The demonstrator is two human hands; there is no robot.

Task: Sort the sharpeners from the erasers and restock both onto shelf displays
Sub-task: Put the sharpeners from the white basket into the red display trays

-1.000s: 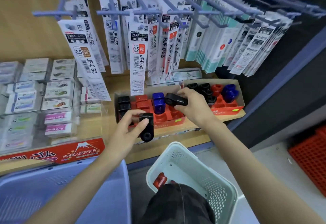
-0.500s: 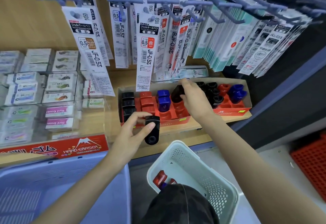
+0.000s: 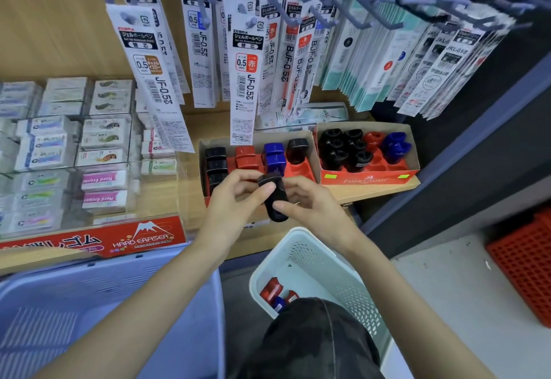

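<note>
A black sharpener is held in front of the left red display tray. My left hand grips its upper end between thumb and fingers. My right hand pinches its lower side with thumb and forefinger. The left tray holds black, red and blue sharpeners, with one black sharpener standing at its back right. A second red tray to the right holds black, red and blue sharpeners. Boxed erasers fill the clear display on the left. A white basket below holds red and blue sharpeners.
Refill packs hang from hooks just above the trays. A lilac basket sits at lower left. A red crate stands on the floor at right. A dark shelf post runs beside the right tray.
My right hand left a black sharpener standing in the left tray and came back to the sharpener in my left hand. Both hands now hold that one.
</note>
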